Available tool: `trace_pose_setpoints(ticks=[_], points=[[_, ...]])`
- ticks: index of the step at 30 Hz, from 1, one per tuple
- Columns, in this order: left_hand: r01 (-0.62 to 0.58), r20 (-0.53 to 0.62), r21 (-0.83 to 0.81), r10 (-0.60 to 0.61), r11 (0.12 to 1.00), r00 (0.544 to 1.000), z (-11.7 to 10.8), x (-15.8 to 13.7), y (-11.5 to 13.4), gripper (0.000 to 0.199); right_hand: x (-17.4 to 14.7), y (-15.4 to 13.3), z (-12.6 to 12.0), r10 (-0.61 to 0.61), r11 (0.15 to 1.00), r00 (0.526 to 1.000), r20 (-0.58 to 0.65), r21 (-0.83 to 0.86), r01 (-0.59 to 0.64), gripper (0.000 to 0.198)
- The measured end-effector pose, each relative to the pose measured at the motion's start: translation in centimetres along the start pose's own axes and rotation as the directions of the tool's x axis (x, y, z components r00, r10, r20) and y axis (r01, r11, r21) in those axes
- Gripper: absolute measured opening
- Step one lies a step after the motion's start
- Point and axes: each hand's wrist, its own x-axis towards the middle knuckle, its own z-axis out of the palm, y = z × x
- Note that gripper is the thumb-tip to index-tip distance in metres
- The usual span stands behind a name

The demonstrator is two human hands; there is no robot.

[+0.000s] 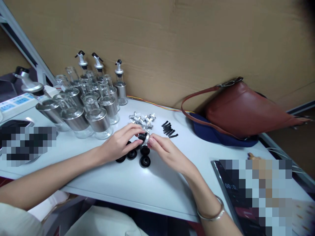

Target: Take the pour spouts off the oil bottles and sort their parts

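Between my two hands is an oil bottle pourer, made of a black ribbed stopper [142, 135] and a silver spout [147, 138]. My left hand [120, 141] pinches the stopper end, thumb below and fingers above. The fingers of my right hand [168, 149] are closed on the silver end, which they partly hide. Right under the hands lie several loose black stoppers [145, 161] on the white table [118, 186]. Just behind are a pile of silver spouts [148, 120] and, to its right, several small black levers [169, 129].
Glass bottles with steel bands [98, 120] crowd the left; several carry pourers [119, 68]. A brown leather bag [236, 111] rests on dark blue cloth [214, 134] at the back right. A dark tablet-like screen [228, 193] lies front right, a power strip [19, 103] far left.
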Motion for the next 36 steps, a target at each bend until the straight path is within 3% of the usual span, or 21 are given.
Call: trace_pose_setpoints(ticks=[4,8,11,13,15,17,19,21,23,25,27,28,29,30,31,34,36], points=[[-0.111,0.086,0.19,0.096,0.976,0.992,-0.1,0.4,-0.2,0.027,0.0,0.0,0.7,0.025,0.99,0.998,0.061,0.134,-0.033,0.036],[-0.22,0.065,0.315,0.21,0.923,0.976,-0.7,1.0,-0.2,0.036,0.1,-0.6,1.3,-0.005,0.987,0.999,0.042,0.158,-0.002,0.034],[-0.181,0.054,0.309,0.173,0.934,0.983,-1.3,1.4,-0.2,0.039,0.3,-0.9,1.6,-0.075,0.996,0.996,-0.036,0.04,0.077,0.031],[-0.122,0.054,0.272,0.112,0.954,0.992,-1.5,1.6,-0.1,0.04,0.4,-0.9,1.7,-0.198,0.972,0.972,-0.126,-0.152,0.178,0.031],[-0.052,0.039,0.218,0.045,0.974,0.998,-1.5,1.7,0.2,0.042,0.5,-0.8,1.5,-0.386,0.865,0.901,-0.2,-0.419,0.278,0.034],[0.022,0.028,0.141,-0.026,0.99,0.999,-1.5,1.9,0.7,0.043,0.5,-0.8,1.2,-0.559,0.691,0.805,-0.2,-0.648,0.319,0.034],[0.112,0.039,0.045,-0.114,0.993,0.993,-1.6,2.2,1.5,0.045,0.3,-0.8,0.9,-0.665,0.542,0.729,-0.161,-0.776,0.323,0.027],[0.221,0.09,-0.069,-0.214,0.973,0.973,-1.9,2.5,2.3,0.047,-0.1,-0.8,0.5,-0.72,0.458,0.681,-0.132,-0.828,0.324,0.021],[0.368,0.15,-0.2,-0.343,0.908,0.927,-2.6,2.7,2.8,0.048,-0.6,-0.5,0.0,-0.741,0.453,0.651,-0.164,-0.838,0.304,0.021],[0.502,0.169,-0.313,-0.473,0.806,0.865,-3.6,2.9,2.9,0.049,-1.2,0.0,-0.7,-0.739,0.526,0.591,-0.323,-0.825,0.206,0.024],[0.554,0.125,-0.338,-0.547,0.761,0.828,-4.7,3.0,2.5,0.047,-1.3,0.5,-1.5,-0.684,0.654,0.452,-0.573,-0.756,0.031,0.026],[0.552,0.108,-0.3,-0.547,0.778,0.83,-5.2,3.0,2.2,0.046,-1.3,0.8,-1.9,-0.636,0.713,0.378,-0.673,-0.7,-0.048,0.026],[0.537,0.108,-0.237,-0.528,0.81,0.843,-5.5,3.1,1.9,0.044,-1.1,1.0,-2.2,-0.587,0.755,0.34,-0.735,-0.648,-0.099,0.026],[0.518,0.125,-0.163,-0.503,0.84,0.855,-5.7,3.1,1.6,0.039,-0.9,1.2,-2.4,-0.542,0.785,0.338,-0.77,-0.607,-0.125,0.025],[0.496,0.155,-0.093,-0.479,0.863,0.864,-5.7,3.1,1.2,0.032,-0.6,1.4,-2.6,-0.51,0.801,0.368,-0.778,-0.585,-0.127,0.025],[0.41,0.204,0.038,-0.409,0.911,0.889,-4.7,2.7,0.1,0.021,0.0,1.9,-2.7,-0.443,0.83,0.5,-0.744,-0.551,-0.085,0.02],[0.333,0.222,0.085,-0.344,0.939,0.912,-3.7,2.1,-0.7,0.019,0.1,2.2,-2.6,-0.386,0.862,0.55,-0.741,-0.502,-0.072,0.014]])
